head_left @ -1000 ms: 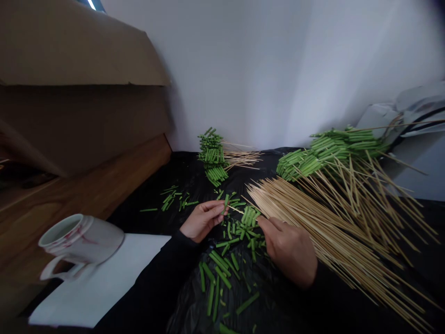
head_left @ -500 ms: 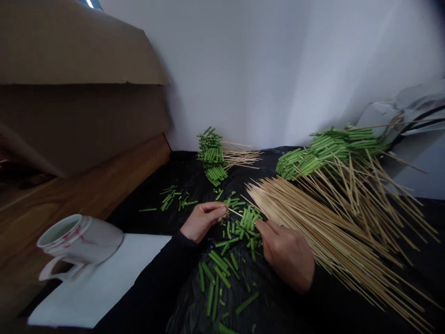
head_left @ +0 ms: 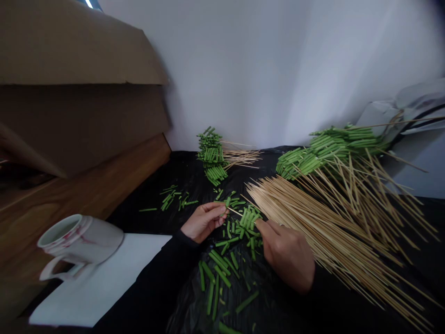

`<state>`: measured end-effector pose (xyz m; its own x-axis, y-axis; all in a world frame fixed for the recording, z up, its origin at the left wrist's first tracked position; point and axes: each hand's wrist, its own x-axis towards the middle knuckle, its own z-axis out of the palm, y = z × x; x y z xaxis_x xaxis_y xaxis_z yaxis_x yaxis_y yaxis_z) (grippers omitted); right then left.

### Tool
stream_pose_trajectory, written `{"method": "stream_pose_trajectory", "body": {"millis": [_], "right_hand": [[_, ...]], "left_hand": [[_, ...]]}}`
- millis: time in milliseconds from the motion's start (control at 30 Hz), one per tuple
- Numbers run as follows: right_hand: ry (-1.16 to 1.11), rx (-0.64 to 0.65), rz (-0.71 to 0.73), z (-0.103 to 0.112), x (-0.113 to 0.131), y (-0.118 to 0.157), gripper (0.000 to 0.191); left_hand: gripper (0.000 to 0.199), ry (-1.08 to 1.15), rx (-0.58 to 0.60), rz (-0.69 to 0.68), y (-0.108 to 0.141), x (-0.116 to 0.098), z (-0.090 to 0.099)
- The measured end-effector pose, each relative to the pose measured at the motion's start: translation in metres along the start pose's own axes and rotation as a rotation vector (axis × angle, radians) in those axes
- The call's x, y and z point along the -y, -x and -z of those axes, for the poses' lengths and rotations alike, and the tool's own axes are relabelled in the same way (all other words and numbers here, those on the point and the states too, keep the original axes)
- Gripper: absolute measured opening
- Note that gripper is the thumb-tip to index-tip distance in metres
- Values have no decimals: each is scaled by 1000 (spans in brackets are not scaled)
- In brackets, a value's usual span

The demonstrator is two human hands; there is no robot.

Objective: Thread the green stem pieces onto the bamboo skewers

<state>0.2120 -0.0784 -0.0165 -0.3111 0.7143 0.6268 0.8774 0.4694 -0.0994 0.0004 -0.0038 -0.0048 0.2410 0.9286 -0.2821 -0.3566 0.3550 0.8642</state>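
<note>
A thin wooden skewer [head_left: 235,211] runs between my two hands, with several short green stem pieces [head_left: 249,217] side by side on it near its right part. My right hand [head_left: 288,253] is closed round the skewer just right of those pieces. My left hand [head_left: 205,221] pinches a small green piece [head_left: 227,202] at the skewer's left tip. Loose cut green stems [head_left: 219,269] lie below and between the hands on black plastic sheeting [head_left: 149,225]. Beside my right hand is a large pile of bare skewers [head_left: 313,222].
Loaded skewers [head_left: 215,155] are stacked at the back centre, and a bigger stack [head_left: 330,150] lies at the back right. A white mug [head_left: 86,239] stands on white paper [head_left: 139,253] at left, near a cardboard box [head_left: 104,120]. A pale wall rises behind.
Both hands remain in nearly the same place. The fingers of my left hand have shifted slightly at the skewer's tip.
</note>
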Motion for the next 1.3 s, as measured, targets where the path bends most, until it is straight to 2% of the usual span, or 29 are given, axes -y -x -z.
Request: {"method": "stream_pose_trajectory", "body": {"millis": [667, 867, 1133, 1300], "right_hand": [[-113, 166, -128, 0, 5, 2, 23], [-46, 87, -60, 0, 4, 2, 25], [-106, 117, -123, 2, 7, -2, 24], [-110, 115, -115, 1, 8, -1, 25]], "left_hand": [[30, -43, -5, 17, 1, 1, -2], [28, -51, -2, 18, 2, 0, -3], [27, 22, 0, -43, 5, 3, -8], [25, 31, -11, -30, 4, 7, -8]]}}
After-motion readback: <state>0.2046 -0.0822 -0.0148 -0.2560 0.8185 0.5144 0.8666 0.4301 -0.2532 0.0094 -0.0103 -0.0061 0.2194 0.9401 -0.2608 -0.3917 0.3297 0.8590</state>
